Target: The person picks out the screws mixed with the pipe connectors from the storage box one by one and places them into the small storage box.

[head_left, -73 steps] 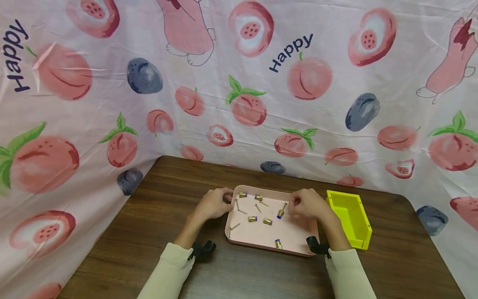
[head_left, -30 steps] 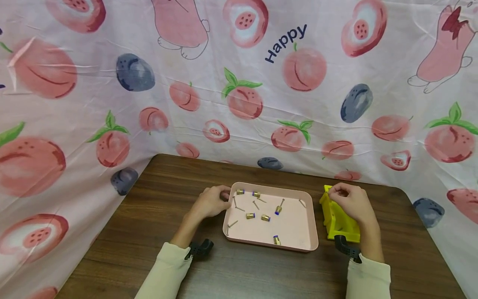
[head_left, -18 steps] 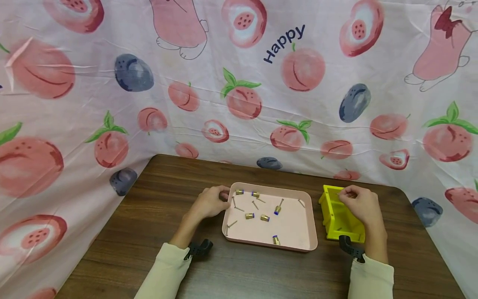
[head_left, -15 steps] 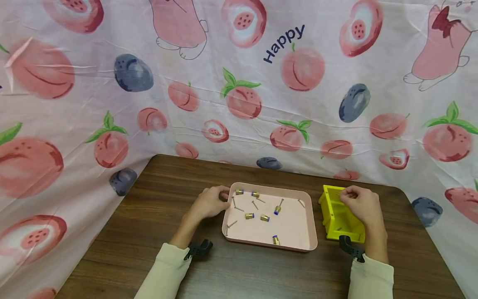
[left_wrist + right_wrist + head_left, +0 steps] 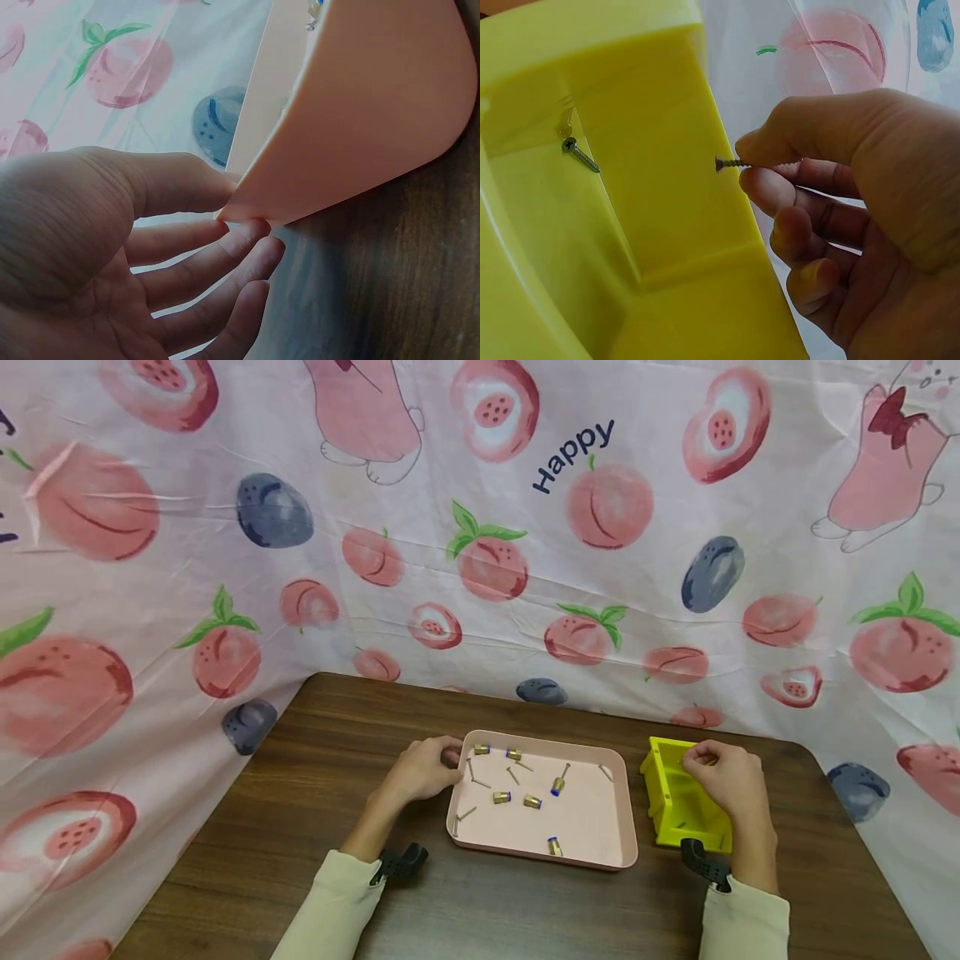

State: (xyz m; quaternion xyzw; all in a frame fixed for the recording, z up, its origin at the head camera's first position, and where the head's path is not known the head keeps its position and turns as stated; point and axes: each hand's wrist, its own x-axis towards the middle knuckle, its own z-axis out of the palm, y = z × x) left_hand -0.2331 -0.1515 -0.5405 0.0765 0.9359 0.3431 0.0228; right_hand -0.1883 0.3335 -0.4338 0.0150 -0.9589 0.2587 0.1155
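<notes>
My left hand (image 5: 423, 768) pinches the left rim of a shallow pink tray (image 5: 592, 843) between thumb and fingers. In the left wrist view, the thumb (image 5: 180, 184) lies along the rim of the tray's wall (image 5: 367, 120). Over a yellow bin (image 5: 660, 793), my right hand (image 5: 731, 777) pinches a small screw (image 5: 731, 163) by its shank, head toward the bin. Inside the bin lies another screw (image 5: 581, 155). The tray holds several loose screws (image 5: 513, 775) and several brass fittings with blue collars (image 5: 532, 802).
The bin stands just right of the tray on a dark wooden table (image 5: 480, 910). Behind and to the left hangs a fruit-print cloth (image 5: 420, 510). Each wrist wears a black camera mount (image 5: 405, 860).
From over the tray's right side, my right hand has moved right to the yellow bin, with only a slight shift since. My left hand has stayed at the tray's left rim.
</notes>
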